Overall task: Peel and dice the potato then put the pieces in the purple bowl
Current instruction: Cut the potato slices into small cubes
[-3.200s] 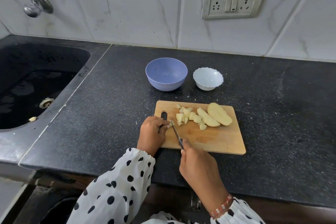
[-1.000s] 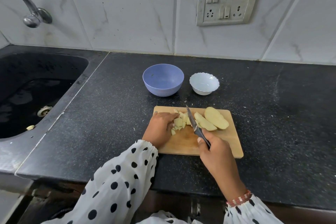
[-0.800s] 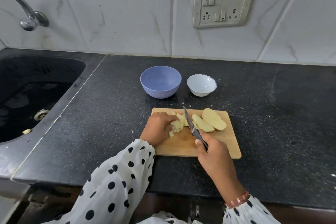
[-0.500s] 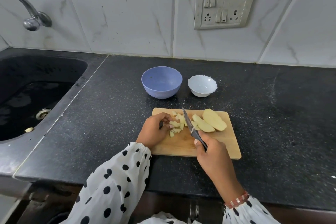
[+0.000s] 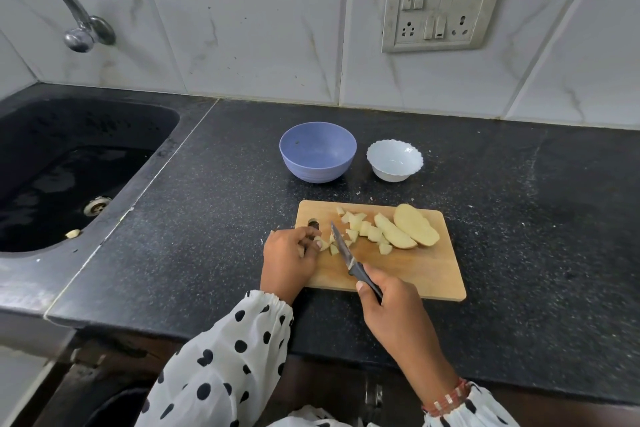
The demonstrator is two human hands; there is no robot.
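Dicing goes on near the frame's centre: the knife (image 5: 341, 244), which half a second ago stood beside the big slices, now cuts at the left end of the cutting board (image 5: 415, 274), so the small strip is being cubed. The right hand (image 5: 388, 302) clenches the handle; the left hand (image 5: 289, 253) pinches a small potato piece (image 5: 323, 244) against the blade. Cut cubes (image 5: 360, 227) lie mid-board, and two large slices (image 5: 405, 230) wait at the right. The purple bowl (image 5: 317, 156), above the board, holds nothing; much dicing remains.
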